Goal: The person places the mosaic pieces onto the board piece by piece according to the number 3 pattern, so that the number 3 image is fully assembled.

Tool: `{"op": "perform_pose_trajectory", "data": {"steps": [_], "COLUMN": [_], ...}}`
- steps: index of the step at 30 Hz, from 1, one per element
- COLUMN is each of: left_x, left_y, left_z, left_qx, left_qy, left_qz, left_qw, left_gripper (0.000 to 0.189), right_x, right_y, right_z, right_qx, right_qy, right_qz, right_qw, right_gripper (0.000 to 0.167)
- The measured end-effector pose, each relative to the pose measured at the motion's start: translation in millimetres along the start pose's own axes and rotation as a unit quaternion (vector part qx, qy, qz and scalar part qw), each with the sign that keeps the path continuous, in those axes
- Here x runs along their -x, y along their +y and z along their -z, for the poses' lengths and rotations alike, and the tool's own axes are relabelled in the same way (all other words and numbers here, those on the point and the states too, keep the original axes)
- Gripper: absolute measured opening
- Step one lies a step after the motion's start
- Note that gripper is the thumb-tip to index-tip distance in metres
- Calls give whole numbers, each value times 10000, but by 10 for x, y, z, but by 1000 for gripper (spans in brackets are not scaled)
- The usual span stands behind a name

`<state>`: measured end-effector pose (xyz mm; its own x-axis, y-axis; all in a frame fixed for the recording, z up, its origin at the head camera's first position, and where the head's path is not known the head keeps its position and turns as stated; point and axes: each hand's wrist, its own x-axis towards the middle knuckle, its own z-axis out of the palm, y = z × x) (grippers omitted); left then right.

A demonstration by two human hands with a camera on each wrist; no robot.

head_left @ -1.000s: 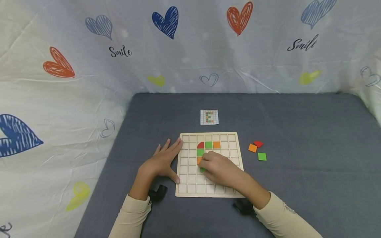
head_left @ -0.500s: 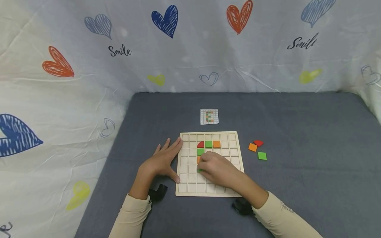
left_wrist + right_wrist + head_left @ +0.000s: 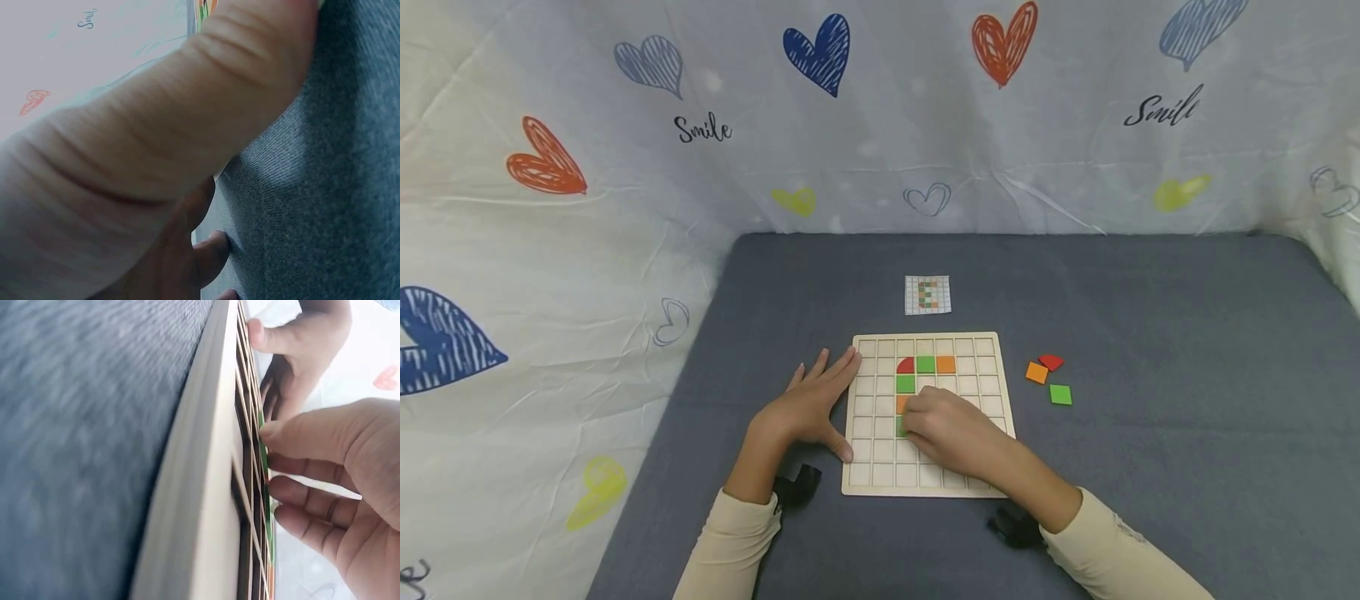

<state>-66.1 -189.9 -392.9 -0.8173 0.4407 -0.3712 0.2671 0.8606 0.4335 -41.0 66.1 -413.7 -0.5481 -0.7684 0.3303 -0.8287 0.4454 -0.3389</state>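
A wooden grid board (image 3: 862, 476) lies on the table, with several coloured tiles set in its cells. My left hand (image 3: 805, 412) is spread along the board's left side, its index finger and thumb touching the edge. Over the board's middle, my right hand (image 3: 955, 427) has its fingertips at a green square tile (image 3: 901, 427), partly covered by the fingers. In the right wrist view this green tile (image 3: 263, 425) lies flat in the grid, with the thumb touching it and the fingertips bent loosely beside it. An orange tile (image 3: 901, 404) above it is partly hidden too.
Right of the board lie a loose orange tile (image 3: 1037, 372), a red quarter-round tile (image 3: 1052, 362) and a green tile (image 3: 1061, 394). A small printed grid card (image 3: 927, 295) lies beyond the board. A patterned curtain (image 3: 880, 117) hangs behind the grey table (image 3: 1187, 375).
The green tile under my right fingertips has settled flat into its cell, and more of it shows. My right hand has shifted slightly. My left hand has stayed in place.
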Motion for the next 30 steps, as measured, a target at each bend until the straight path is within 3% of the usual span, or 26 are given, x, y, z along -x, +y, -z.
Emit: {"op": "perform_pose_trajectory", "data": {"steps": [4, 9, 14, 18, 25, 30], "left_x": [1, 0, -6, -10, -17, -10], "left_y": [0, -2, 1, -1, -2, 2], "left_z": [-5, -12, -16, -24, -30, -21], "left_qx": [-29, -12, -18, -21, -24, 8], "left_qy": [-20, -9, 19, 35, 14, 32], "left_qz": [-1, -13, -1, -3, 1, -7], "left_qw": [10000, 10000, 10000, 10000, 10000, 10000], "left_gripper": [147, 148, 148, 149, 149, 149], "right_x": [93, 257, 456, 620, 884, 967], "right_y": [68, 244, 476, 668, 912, 995], "right_z": [38, 150, 352, 534, 778, 821], "right_qx": [-164, -311, -18, 381, 723, 592], "right_qy": [50, 415, 743, 874, 509, 168], "right_qz": [29, -163, -704, -1372, -2721, -3033], "right_qw": [9998, 9985, 9947, 9859, 9582, 9509], "right_gripper": [13, 15, 14, 14, 13, 17]}}
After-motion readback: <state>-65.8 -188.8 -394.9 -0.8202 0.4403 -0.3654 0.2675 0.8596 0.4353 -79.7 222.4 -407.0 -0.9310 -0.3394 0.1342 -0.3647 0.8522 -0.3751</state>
